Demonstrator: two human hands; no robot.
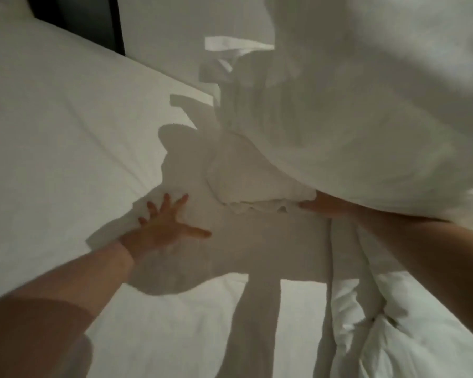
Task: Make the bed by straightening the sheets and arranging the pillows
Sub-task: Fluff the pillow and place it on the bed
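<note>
Hands on white bedding at the head of the bed.

The left hand [163, 230] lies flat with fingers spread, pressing a loose sheet corner [137, 214] onto the mattress sheet [52, 148]. The right hand [321, 207] reaches under a lifted pillow [380, 105] that hides most of it; its grip cannot be told. Rumpled duvet [410, 331] lies at right, beside the right forearm.

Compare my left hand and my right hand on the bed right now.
The left hand lies fully visible, fingers spread flat on the sheet; the right hand is mostly hidden under the raised duvet, only fingertips showing. Both reach toward the bunched fabric at centre.
</note>
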